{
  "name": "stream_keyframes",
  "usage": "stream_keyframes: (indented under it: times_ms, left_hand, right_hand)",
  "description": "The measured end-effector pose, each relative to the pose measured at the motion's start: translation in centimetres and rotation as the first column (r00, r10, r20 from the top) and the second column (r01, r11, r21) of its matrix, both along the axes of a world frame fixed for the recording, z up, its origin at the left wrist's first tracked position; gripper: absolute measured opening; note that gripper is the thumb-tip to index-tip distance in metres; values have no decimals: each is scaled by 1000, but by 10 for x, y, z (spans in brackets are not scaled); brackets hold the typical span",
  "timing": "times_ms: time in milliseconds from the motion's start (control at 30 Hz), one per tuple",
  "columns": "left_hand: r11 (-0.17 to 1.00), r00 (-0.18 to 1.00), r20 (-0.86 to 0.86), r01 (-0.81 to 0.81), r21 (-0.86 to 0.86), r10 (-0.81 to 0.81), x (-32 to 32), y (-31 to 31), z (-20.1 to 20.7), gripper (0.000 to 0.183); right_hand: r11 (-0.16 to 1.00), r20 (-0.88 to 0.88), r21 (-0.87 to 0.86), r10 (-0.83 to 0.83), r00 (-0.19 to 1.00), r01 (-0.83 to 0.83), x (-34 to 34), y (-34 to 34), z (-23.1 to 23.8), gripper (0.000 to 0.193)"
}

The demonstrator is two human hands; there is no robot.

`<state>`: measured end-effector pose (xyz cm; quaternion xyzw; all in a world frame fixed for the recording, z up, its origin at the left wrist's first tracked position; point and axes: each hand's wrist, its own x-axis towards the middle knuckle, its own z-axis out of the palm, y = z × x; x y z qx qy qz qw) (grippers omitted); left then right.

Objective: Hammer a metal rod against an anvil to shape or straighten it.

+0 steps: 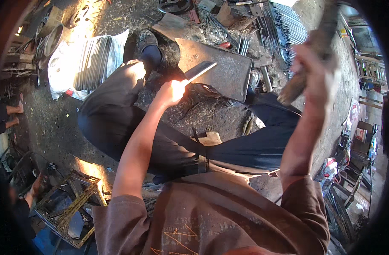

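My left hand (171,92) is closed around one end of a flat metal strip (201,71) with a bright, sunlit edge. The strip points away to the right, above a worn metal plate (230,70) that lies between my feet. My right hand (318,73) is raised at the right and smeared by motion. It grips a thick, rough wooden handle (295,88), whose lower end sticks out below the fist. The handle's upper part runs to the top edge of the view, so I cannot see what it ends in.
To the left, a bundle of thin metal rods (93,61) lies on a white sack (58,72). More rods (288,27) are stacked at the far right. A rusty metal frame (71,208) stands at the lower left, near another person's hand (36,185). Metal scraps litter the far floor.
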<state>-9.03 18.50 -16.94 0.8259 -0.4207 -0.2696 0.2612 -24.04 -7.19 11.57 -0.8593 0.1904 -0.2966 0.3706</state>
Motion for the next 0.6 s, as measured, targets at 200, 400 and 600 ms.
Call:
stream_keyframes:
  times_ms: [200,400,600]
  left_hand:
    - [987,967,238,119,-108,-90,-5,-11,-14,31]
    - [989,997,-2,-71,126,72,-10,-33,11,35]
    - [996,975,206,85,15,-86,-13,-6,-7,29]
  right_hand:
    - [965,533,4,219,818,-261,17,-18,-72,28]
    - [965,-538,165,-85,838,204,-1,35,-174,35]
    - [976,-221,179,-81,972,122,41,-6,-9,26]
